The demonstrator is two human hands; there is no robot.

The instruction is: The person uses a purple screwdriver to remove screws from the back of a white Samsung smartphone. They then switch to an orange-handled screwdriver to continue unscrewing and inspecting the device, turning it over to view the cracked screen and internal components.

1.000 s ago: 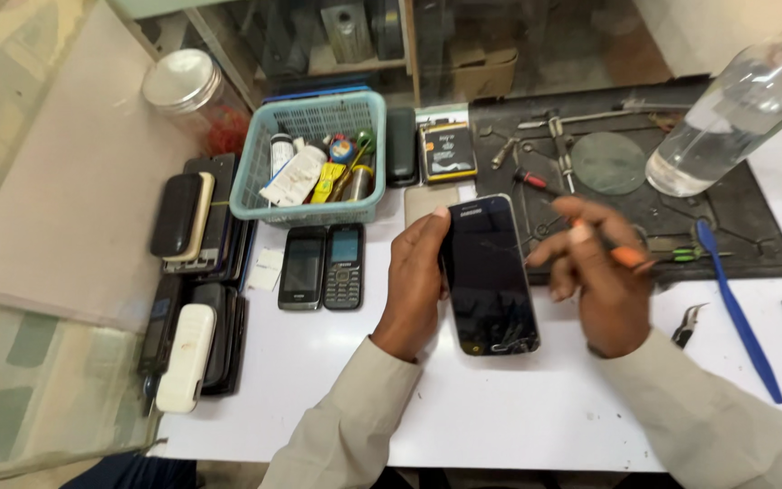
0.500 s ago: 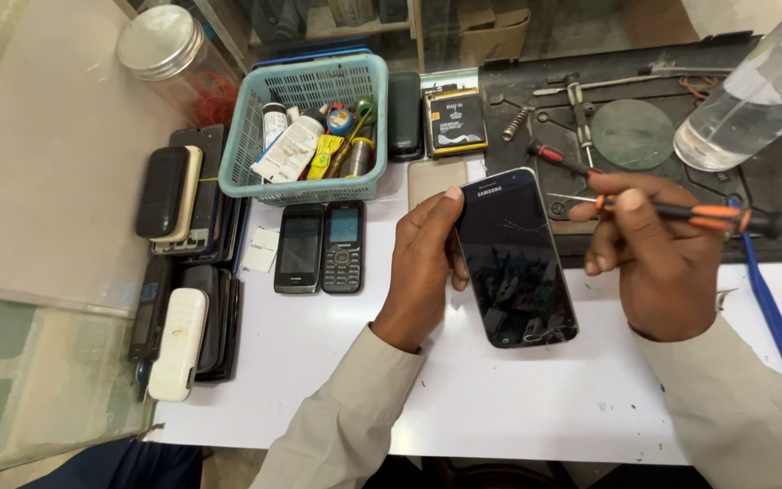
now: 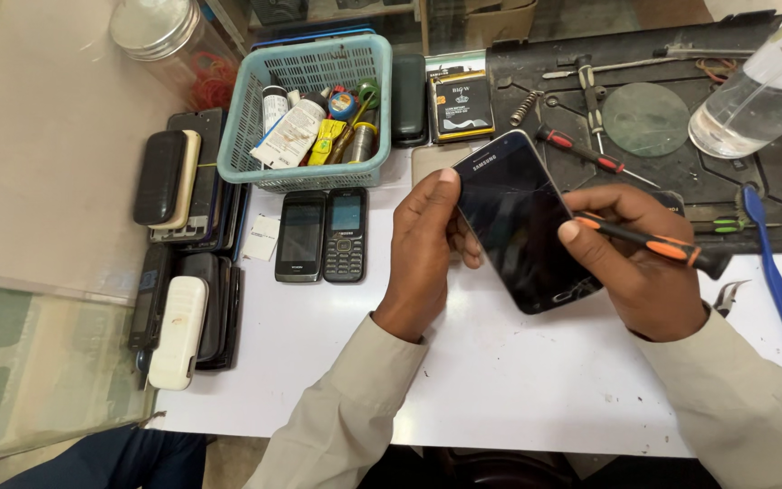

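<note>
White worktable (image 3: 518, 380) with a black repair mat (image 3: 717, 181) across the far right, so it's a pretty cluttered bench. The smartphone (image 3: 527, 222) is held up off the table in the middle, dark screen facing up, long axis running from far-left down to near-right. The left hand (image 3: 423, 254) grips its left long edge, thumb on the glass near the top corner, the other fingers curled underneath. The right hand (image 3: 644, 263) is on the opposite long edge, fingers closed around an orange-and-black screwdriver (image 3: 653, 243) whose shaft lies almost level, pointing left toward the phone's right side, with the thumb tip touching the glass. So the phone sits right between both hands, about equally close to each.

Room-wise: open white table below and in front of the phone. To the left are two keypad phones (image 3: 323, 235) and a teal basket (image 3: 309, 109) of small stuff. Behind, a red-handled screwdriver (image 3: 581, 152) and a clear bottle (image 3: 762, 91); a blue pry tool (image 3: 780, 290) lies off to the right
</note>
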